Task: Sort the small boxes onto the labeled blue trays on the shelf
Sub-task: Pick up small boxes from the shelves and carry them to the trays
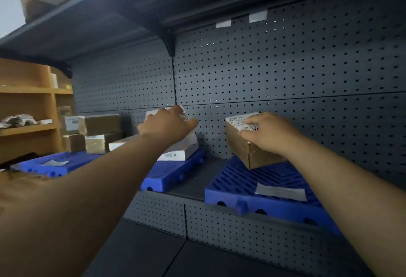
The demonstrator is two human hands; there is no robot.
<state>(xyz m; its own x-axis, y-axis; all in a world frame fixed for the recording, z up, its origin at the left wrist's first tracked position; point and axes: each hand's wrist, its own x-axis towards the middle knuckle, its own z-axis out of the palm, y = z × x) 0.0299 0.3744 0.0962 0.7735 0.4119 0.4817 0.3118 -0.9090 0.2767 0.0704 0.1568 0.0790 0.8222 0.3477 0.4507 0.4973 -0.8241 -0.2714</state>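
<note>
Both my bare arms reach forward into a dark grey metal shelf [195, 180]. My left hand [167, 124] is curled over the top of a white box [152, 113], grasping it above a short stack of pale boxes [179, 155] on the middle tray [171, 175]. My hand hides whether the box already rests on the stack. My right hand [270, 134] grips a brown box [239, 145] with a white printed sticker on top. My fingers lie across the sticker, and the box sits towards the back of the right tray [252, 186]. To do this step well, I judge each box should be set flat and square, pushed back towards the wall and let go only once it is steady. The white box needs more care, since a stack can slide. A paper label [281, 192] lies near the front of the right tray and should stay uncovered; its writing is too blurred to read. The trays are bright blue ribbed plastic, set side by side with bare shelf between them. A left tray [33, 167], also labelled, has several cardboard boxes [98, 124] behind it. A pegboard wall [285, 68] rises at the back, an upper shelf [87, 24] hangs overhead, and wooden shelves [26, 101] stand at far left. The light is dim.
</note>
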